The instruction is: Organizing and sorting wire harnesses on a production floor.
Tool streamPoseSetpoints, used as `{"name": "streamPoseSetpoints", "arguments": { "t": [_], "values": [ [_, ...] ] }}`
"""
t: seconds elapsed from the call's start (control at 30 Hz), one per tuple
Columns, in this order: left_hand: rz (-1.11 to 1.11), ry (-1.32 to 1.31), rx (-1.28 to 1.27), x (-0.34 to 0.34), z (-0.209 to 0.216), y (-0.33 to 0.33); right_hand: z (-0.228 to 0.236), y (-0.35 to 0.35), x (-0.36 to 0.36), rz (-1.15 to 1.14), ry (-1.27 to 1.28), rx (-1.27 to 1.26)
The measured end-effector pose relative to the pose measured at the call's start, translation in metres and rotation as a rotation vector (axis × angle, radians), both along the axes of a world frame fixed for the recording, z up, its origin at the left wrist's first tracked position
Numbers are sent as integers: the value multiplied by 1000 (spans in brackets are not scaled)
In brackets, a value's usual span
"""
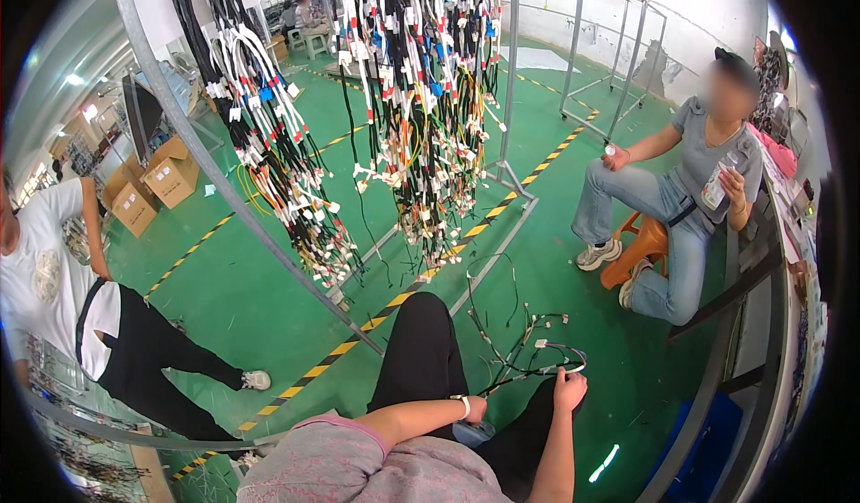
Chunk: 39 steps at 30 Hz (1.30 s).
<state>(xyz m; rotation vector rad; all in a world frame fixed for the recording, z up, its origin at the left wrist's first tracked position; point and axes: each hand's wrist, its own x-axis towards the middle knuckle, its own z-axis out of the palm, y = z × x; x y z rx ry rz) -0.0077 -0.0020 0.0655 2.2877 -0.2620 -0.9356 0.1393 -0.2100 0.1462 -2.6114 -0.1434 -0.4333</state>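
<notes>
A wire harness (515,377) of black-wrapped branches with small white connectors lies across my lap, its thin ends spreading out beyond my knees. My right hand (571,389) is closed around its right part, where a loop of white and coloured wire bends over the fingers. Close to my body, my left hand (474,409), with a white band at the wrist, is curled at the harness's near left end. Its fingers are partly hidden, but the black bundle runs into them.
Thick bunches of wire harnesses (421,100) hang from a metal rack (170,100) ahead. One person (717,158) sits on an orange stool (640,248) at right, holding a bottle; another person (72,279) stands at left. Cardboard boxes (170,173) and an empty frame (627,55) stand farther back.
</notes>
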Motion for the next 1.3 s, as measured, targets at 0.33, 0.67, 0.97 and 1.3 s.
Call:
{"name": "streamPoseSetpoints", "arguments": {
  "t": [0.33, 0.67, 0.97, 1.3],
  "values": [
    [17, 31, -39, 1, -1, 0, 1, -1, 1, -6, 10, -12],
    [54, 31, -80, -3, 6, 0, 2, -1, 0, 7, -4, 0],
    [605, -385, -249, 73, 57, 31, -15, -19, 9, -124, 99, -111],
    [776, -1474, -625, 243, 568, 226, -25, -11, 64, -123, 526, -244]
  ]
}}
